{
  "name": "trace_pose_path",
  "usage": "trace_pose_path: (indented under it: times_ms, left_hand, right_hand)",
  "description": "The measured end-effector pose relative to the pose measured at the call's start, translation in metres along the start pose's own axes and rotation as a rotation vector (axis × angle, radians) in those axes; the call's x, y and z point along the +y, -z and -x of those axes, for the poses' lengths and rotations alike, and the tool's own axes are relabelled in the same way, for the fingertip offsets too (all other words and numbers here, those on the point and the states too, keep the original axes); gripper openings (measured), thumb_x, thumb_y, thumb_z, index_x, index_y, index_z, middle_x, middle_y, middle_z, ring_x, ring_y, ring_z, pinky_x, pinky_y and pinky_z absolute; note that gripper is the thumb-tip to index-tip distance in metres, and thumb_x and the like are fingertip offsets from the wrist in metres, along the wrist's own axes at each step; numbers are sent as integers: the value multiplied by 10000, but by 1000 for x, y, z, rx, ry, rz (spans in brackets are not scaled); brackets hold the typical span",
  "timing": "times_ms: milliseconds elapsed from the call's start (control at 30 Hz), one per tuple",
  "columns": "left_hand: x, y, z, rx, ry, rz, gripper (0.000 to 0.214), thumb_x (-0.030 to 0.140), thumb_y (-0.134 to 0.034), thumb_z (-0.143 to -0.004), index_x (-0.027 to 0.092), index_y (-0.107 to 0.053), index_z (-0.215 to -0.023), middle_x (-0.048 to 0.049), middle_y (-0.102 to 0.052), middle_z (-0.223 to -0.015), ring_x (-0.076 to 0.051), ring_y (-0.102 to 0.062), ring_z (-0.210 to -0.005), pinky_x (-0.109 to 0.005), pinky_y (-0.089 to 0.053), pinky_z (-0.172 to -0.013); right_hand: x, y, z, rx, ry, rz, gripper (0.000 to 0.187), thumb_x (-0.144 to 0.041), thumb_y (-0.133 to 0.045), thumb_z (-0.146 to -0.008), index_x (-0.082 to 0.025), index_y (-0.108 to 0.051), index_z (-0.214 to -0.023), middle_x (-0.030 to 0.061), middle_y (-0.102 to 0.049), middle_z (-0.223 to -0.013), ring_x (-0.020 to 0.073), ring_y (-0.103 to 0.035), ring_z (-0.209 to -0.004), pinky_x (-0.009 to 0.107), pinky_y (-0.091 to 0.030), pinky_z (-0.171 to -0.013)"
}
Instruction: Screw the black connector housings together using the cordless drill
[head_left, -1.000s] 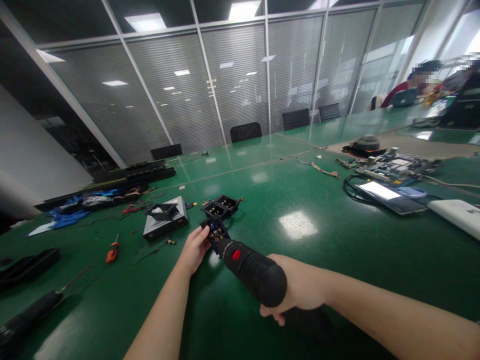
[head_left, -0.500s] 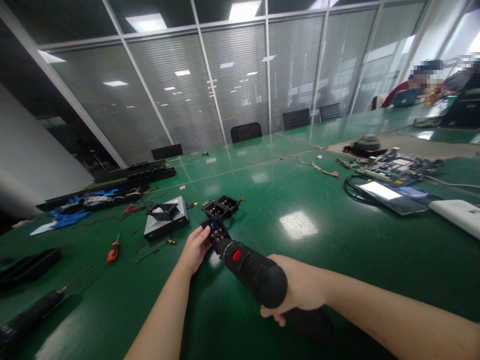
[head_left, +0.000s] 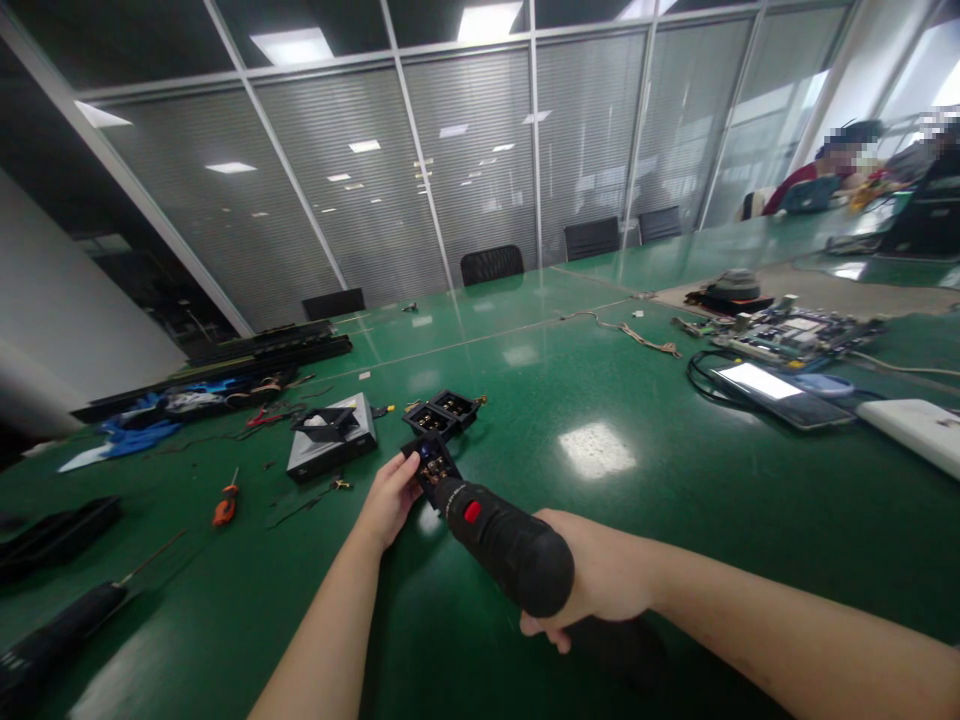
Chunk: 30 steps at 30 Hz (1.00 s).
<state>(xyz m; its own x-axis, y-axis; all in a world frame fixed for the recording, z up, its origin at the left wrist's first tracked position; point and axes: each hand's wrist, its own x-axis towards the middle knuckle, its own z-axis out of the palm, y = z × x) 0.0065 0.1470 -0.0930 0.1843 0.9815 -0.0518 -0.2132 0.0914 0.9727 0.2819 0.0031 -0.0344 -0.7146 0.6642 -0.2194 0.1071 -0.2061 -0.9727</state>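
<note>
My right hand (head_left: 600, 585) is wrapped round the grip of a black electric screwdriver (head_left: 504, 545) with a red button on its side. Its tip points into a small black open module (head_left: 430, 462) resting on the green table (head_left: 675, 500). My left hand (head_left: 390, 497) holds that module by its near left side, fingers curled against it. Two more small black modules (head_left: 442, 411) sit side by side just beyond it.
A grey box with a black frame on top (head_left: 330, 436) lies left of the modules. An orange-handled screwdriver (head_left: 223, 505), wires and black parts litter the left side. Circuit boards (head_left: 787, 335), a lit phone (head_left: 772, 388) and a white device (head_left: 911, 428) lie right. People sit far right.
</note>
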Motion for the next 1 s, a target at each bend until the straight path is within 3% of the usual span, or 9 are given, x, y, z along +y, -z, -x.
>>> trace_pose_path:
  times_ms: [1000]
  left_hand:
    - [2, -3, 2, 22, 1, -8, 485, 530, -958, -697, 159, -768, -946, -83, -781, -891, -228, -710, -805, -335, -535, -773]
  right_hand:
    - [-1, 0, 0, 10, -7, -24, 304, -291, -901, -668, -154, -630, -679, -18, -665, -596, 116, -645, -522, 209, -539, -526]
